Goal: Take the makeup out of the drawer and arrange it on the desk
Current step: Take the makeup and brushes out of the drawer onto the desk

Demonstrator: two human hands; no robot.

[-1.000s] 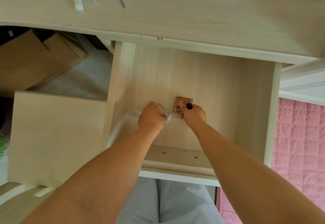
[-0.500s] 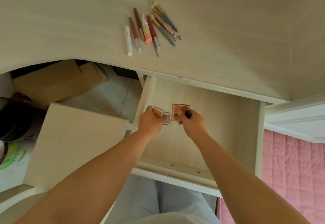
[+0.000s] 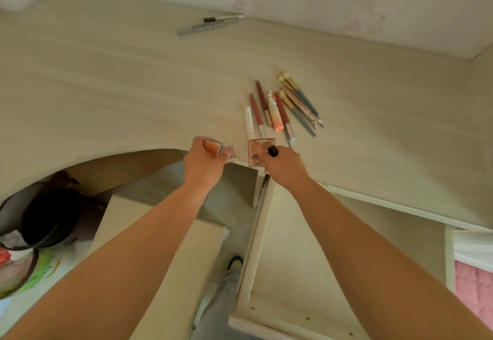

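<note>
My left hand (image 3: 204, 164) grips a clear case with orange makeup (image 3: 216, 148) at the desk's front edge. My right hand (image 3: 284, 164) holds a square brown palette (image 3: 257, 152) together with a small black item (image 3: 272, 150), just over the light wood desk (image 3: 133, 86). Right behind them lies a cluster of pencils, tubes and brushes (image 3: 282, 107). The open drawer (image 3: 306, 254) sits below my right forearm, its visible floor bare.
Grey pens (image 3: 210, 25) lie near the wall at the back of the desk. A pale box or stool (image 3: 170, 246) stands under my left arm. A dark bin (image 3: 48, 219) sits low left, and pink bedding (image 3: 474, 283) shows at the right edge.
Both hands lifted out of the drawer with their makeup and moved up to the desk's front edge. My view tilted up to show the back of the desk and the wall.
</note>
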